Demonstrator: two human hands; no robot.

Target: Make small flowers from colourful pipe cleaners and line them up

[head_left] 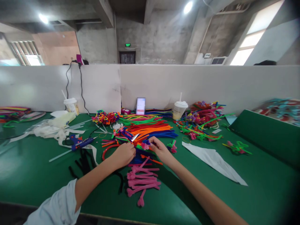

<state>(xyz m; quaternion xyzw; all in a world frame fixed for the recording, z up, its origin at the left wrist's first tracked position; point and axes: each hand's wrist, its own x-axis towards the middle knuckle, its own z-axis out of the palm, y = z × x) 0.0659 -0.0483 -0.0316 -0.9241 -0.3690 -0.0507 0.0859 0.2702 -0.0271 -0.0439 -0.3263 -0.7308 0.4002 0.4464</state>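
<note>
My left hand (124, 154) is closed above the middle of the table, and its grip is hidden from me. Just beyond its fingers a shiny metal blade (135, 137) shows; I cannot tell whether the hand holds it. My right hand (159, 149) pinches a small blue and pink pipe cleaner piece (145, 144). Below both hands lie several pink pipe cleaners (142, 181) with looped ends. A red ring-shaped band (104, 153) curves out beside my left hand. Orange, red and blue pipe cleaners (150, 128) are spread behind the hands.
A blue glue gun (81, 143) and black pipe cleaners (84, 164) lie left. White cloth or paper (214, 161) is at right. Lidded cups (180, 109) (71, 106) and a phone (141, 106) stand by the white partition (211, 84). Bent pipe cleaner shapes (203, 117) are heaped at back right.
</note>
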